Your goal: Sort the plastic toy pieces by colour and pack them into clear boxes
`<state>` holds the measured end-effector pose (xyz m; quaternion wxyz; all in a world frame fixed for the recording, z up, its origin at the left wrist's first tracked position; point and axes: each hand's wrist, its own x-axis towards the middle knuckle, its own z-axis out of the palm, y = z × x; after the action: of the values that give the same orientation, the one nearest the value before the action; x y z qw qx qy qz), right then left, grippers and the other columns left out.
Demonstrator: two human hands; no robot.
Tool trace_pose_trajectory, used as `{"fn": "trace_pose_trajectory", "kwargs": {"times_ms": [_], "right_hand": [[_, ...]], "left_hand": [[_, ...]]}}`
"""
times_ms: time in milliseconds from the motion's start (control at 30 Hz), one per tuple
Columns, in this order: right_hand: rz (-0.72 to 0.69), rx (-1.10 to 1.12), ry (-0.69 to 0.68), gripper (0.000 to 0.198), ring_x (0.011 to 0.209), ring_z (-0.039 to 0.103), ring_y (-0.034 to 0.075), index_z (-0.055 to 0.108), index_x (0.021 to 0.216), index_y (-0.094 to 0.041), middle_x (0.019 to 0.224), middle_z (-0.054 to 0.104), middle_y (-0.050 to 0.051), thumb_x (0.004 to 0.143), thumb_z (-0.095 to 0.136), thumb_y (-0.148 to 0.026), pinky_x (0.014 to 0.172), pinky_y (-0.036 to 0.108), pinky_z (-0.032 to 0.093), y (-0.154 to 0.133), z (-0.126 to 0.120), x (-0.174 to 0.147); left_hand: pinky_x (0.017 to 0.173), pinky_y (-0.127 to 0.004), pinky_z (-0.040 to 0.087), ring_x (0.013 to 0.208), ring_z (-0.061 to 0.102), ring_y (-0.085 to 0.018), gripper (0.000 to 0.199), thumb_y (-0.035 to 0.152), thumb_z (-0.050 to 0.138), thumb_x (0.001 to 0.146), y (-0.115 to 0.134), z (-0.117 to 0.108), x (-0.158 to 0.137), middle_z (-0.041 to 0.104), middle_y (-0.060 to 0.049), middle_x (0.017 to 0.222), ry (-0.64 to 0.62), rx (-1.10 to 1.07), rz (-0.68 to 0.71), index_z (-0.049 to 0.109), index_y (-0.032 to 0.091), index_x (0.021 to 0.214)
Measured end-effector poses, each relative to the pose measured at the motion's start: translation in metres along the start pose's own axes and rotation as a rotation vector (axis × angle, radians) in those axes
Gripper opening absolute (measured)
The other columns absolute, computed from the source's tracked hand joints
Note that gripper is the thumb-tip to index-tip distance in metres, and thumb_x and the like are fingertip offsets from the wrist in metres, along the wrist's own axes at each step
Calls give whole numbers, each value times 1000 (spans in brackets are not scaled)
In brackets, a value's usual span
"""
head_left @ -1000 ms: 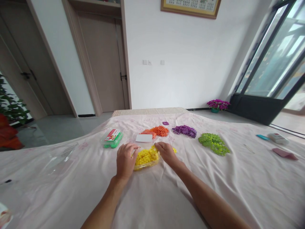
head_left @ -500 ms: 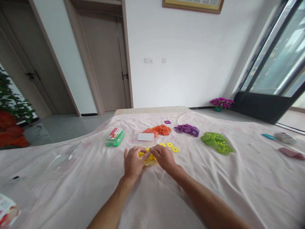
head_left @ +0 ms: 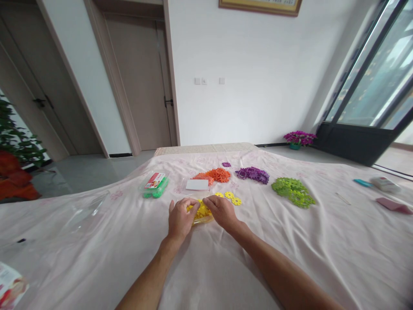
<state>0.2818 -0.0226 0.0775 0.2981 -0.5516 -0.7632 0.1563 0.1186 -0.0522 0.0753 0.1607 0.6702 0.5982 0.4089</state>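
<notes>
Yellow discs (head_left: 204, 211), a whole heap of them, lay inside the clear tub (head_left: 203, 221), and that was where both hands were working! The left hand (head_left: 181, 217) was at the tub's left side, thumb and forefinger bent in close together; whether they pinched a disc, I couldn't tell. Across the tub, the right hand (head_left: 222, 211) had its fingers curled and bunched over the right side, right by the heap, and its grip was hidden too. Just beyond the tub, off to its right, 3 loose yellow discs (head_left: 236, 201) lay on the pale cloth (head_left: 206, 267). And look left of the tub, farther back: a clear box (head_left: 155, 186) with green pieces (head_left: 158, 193) showing inside and a red-and-white label on top! Directly beyond the tub sat a clear container (head_left: 183, 186) bearing a white card (head_left: 197, 185), with orange pieces (head_left: 220, 175) at its far side. Right of the tub and farther back came the purple pile (head_left: 253, 175), then, farther right, the light-green pile (head_left: 293, 192), both out on the cloth.
</notes>
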Motion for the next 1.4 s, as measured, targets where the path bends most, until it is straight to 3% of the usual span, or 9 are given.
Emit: {"fn": "trace_pose_trajectory", "kwargs": {"times_ms": [233,467,800,933,1100,1233,1400], "right_hand": [[19,13,-9,46,58,47,12,60,61,-20,61,59,0,94,41,-48,56,26,22,1,0,1],[24,14,-11,45,60,50,13,62,63,-21,63,61,0,93,42,-47,56,26,22,0,-1,0],[4,-27,-7,44,61,51,13,63,62,-21,65,63,0,93,44,-46,56,26,23,1,0,0],[-36,56,28,41,66,55,14,67,69,-21,72,66,1,94,43,-43,59,24,29,5,4,1],[-50,223,196,38,82,61,17,72,92,-21,87,68,4,96,40,-41,74,25,40,34,1,14],[116,25,285,32,93,59,19,72,101,-23,100,67,6,94,44,-35,79,28,40,73,-11,22],[253,-272,208,33,105,53,24,69,115,-25,112,64,10,92,47,-34,83,32,37,104,-20,21]], "left_hand": [[115,-54,11,105,62,-24,24,38,52,86,-4,1,2,74,-3,104,-18,-28,-22,73,28,89],[113,-51,21,101,64,-23,22,40,55,83,-6,0,5,75,-1,100,-39,-58,-31,73,28,84],[115,-52,15,99,65,-23,21,40,56,83,-4,-1,4,75,-1,98,-52,-40,-29,73,28,82],[114,-52,17,101,65,-23,20,39,56,83,-7,2,4,74,-2,99,-17,-21,-32,72,26,82],[112,-50,24,108,62,-23,19,33,53,85,-14,5,4,71,-5,110,54,5,-22,69,23,84],[110,-47,30,111,61,-23,16,27,52,85,-20,7,4,69,-7,114,88,21,-7,67,21,87],[105,-43,38,111,60,-22,21,22,48,85,-25,10,5,69,-6,112,112,13,36,68,21,92]]}}
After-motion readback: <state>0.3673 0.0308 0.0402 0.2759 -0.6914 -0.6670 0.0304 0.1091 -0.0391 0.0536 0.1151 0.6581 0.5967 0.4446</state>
